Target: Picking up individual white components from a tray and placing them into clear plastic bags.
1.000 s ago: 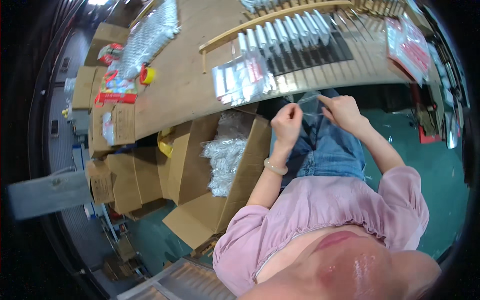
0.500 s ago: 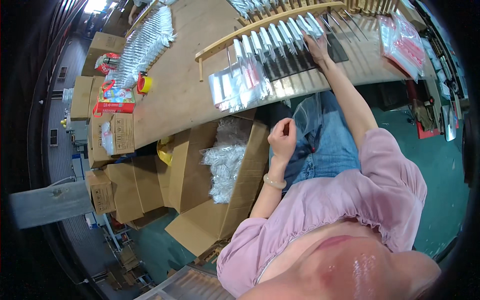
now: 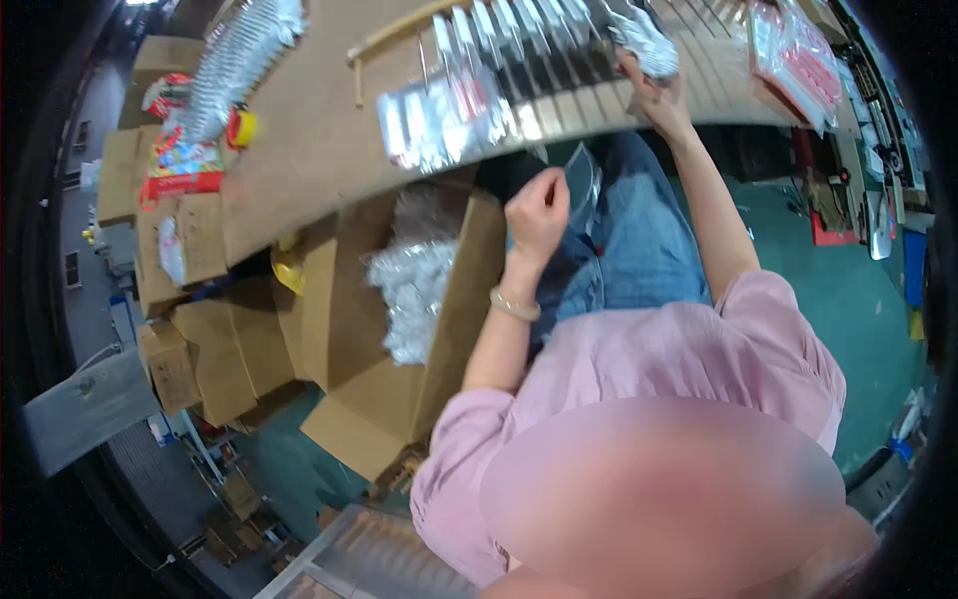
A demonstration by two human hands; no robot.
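Above my lap, my left hand point(image 3: 539, 212) is closed with the fingers pinched together on a clear plastic bag point(image 3: 583, 192) that hangs down beside it. My right hand point(image 3: 661, 98) reaches over the table edge, its fingers wrapped round a white bundle point(image 3: 645, 42); blur hides what it is made of. Left of that hand, several similar white bundles point(image 3: 502, 22) hang in a row along a wooden rack point(image 3: 404, 30) with metal rods. A stack of clear bags point(image 3: 439, 125) lies at the table's near edge.
An open cardboard box point(image 3: 334, 349) with bagged white pieces point(image 3: 411, 299) stands at my left. More white bundles point(image 3: 244, 65) are piled at the table's far left, near yellow tape point(image 3: 242, 128). Clear bags with red print point(image 3: 798, 65) lie at the right.
My right hand has lifted a white bundle off the rack's row, toward me and a little right. My left hand keeps its pinch. The whole view has shifted.
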